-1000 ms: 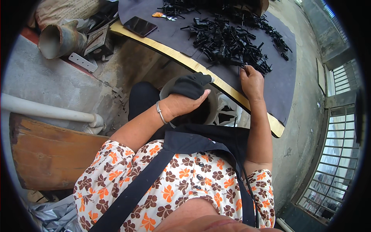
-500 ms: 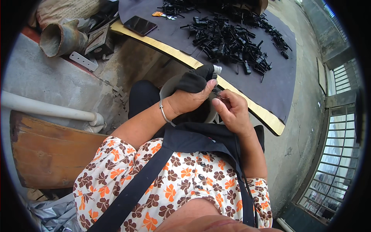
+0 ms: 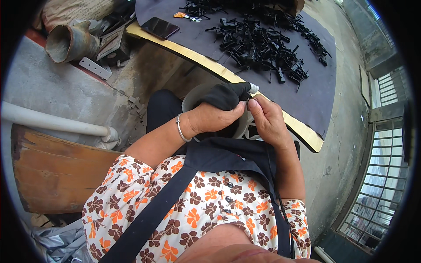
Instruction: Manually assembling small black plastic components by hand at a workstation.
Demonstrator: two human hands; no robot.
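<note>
My left hand (image 3: 217, 107) has black cloth over its fingers and a white wrapping on one fingertip. Its thumb and fingers are closed on a small black plastic part (image 3: 246, 99), mostly hidden between the hands. Right beside it, my right hand (image 3: 268, 117) is closed in a pinch, thumb against forefinger; what it grips is too small to make out. Both hands are over a grey bucket (image 3: 187, 104), close to the table's near edge. A pile of black plastic parts (image 3: 265, 46) with thin prongs lies on the dark-covered table (image 3: 313, 101).
A phone (image 3: 160, 28) and an orange-handled wrench (image 3: 187, 17) lie on the far left of the table. The table's pale edge (image 3: 302, 128) runs just beyond my hands. Left are a rusty pipe fitting (image 3: 70, 43), a white pipe (image 3: 52, 119) and a wooden board (image 3: 61, 168).
My left hand has turned slightly, its covered fingers shifting right and lower. The right hand has moved a little right, its pinch now tighter. The small part is less visible.
</note>
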